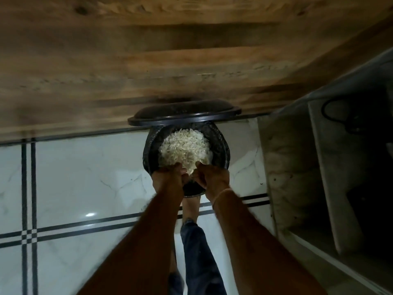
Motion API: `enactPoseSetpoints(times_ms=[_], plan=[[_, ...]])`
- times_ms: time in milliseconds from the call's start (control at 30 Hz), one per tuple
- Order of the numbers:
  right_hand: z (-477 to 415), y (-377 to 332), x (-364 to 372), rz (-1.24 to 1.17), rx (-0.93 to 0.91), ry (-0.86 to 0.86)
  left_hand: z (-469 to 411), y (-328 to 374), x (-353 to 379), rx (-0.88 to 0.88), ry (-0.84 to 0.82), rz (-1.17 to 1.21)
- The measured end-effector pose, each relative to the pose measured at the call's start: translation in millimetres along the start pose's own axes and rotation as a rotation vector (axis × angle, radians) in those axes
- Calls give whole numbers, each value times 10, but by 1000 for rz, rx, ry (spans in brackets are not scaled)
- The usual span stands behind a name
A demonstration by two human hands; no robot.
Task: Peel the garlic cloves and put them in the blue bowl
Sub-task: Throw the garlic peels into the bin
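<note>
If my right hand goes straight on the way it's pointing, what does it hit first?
Probably the pale heap of peelings inside the black bin; the right hand hangs above it, depth unclear.

One wide-angle view, worn on the head, looks steeply down past the person's own forearms (148, 241), which enter from the bottom edge and meet at frame centre. There the left hand (168, 177) and right hand (212, 177) sit at the near rim of a black bin (223, 145) on the tiled floor (85, 177). A wooden panel (170, 60) fills the top, smeared, so its distance is hard to judge.
</note>
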State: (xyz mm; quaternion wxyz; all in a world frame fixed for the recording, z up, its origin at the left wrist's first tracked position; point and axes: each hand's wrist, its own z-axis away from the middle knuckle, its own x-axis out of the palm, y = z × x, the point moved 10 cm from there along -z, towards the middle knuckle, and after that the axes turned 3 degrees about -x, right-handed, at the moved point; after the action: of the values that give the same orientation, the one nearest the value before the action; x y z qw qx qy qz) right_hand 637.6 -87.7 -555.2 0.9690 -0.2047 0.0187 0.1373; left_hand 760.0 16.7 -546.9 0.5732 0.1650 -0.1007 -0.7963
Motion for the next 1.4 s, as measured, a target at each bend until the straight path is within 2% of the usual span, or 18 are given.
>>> enactPoseSetpoints(times_ms=[67, 100, 133, 167, 233, 300, 367, 400, 500, 600, 800, 967, 1200, 1300, 1400], plan=[[93, 46, 140, -16, 61, -29, 84, 174, 22, 202, 48, -196], [181, 73, 292, -81, 129, -112, 135, 205, 109, 289, -9, -275], [288, 40, 431, -152, 170, -188, 213, 159, 232, 295, -93, -343], [373, -37, 514, -210, 152, -247, 303, 129, 289, 260, -152, -404], [511, -198, 544, -183, 29, -285, 270, -3, 230, 111, -161, -315], [684, -171, 455, 55, -74, -270, 414, -123, 256, -106, -243, -48], [854, -83, 312, 222, -94, -259, 739, -87, 332, -126, -325, 63], [948, -87, 232, 193, -83, -253, 923, -23, 339, -74, -356, 14], [1480, -389, -47, -51, -131, -257, 1367, 150, 112, 72, -276, -204], [2299, -738, -409, -47, -290, -241, 2011, 448, -76, 345, -191, -634], [3795, -657, -1627, 90, -625, -11, 4002, 321, -91, 741, -351, -1031], [4878, -590, -2873, 230, -849, 286, 5347, -258, 168, 1050, -510, -1265], [5577, -118, -4726, 258, -883, 655, 6782, -1661, 874, 1403, -744, -1421], [5732, 135, -5483, 250, -885, 737, 7190, -2389, 1173, 1457, -778, -1469], [5803, 411, -6232, 285, -854, 816, 7547, -3132, 1427, 1439, -841, -1495]])
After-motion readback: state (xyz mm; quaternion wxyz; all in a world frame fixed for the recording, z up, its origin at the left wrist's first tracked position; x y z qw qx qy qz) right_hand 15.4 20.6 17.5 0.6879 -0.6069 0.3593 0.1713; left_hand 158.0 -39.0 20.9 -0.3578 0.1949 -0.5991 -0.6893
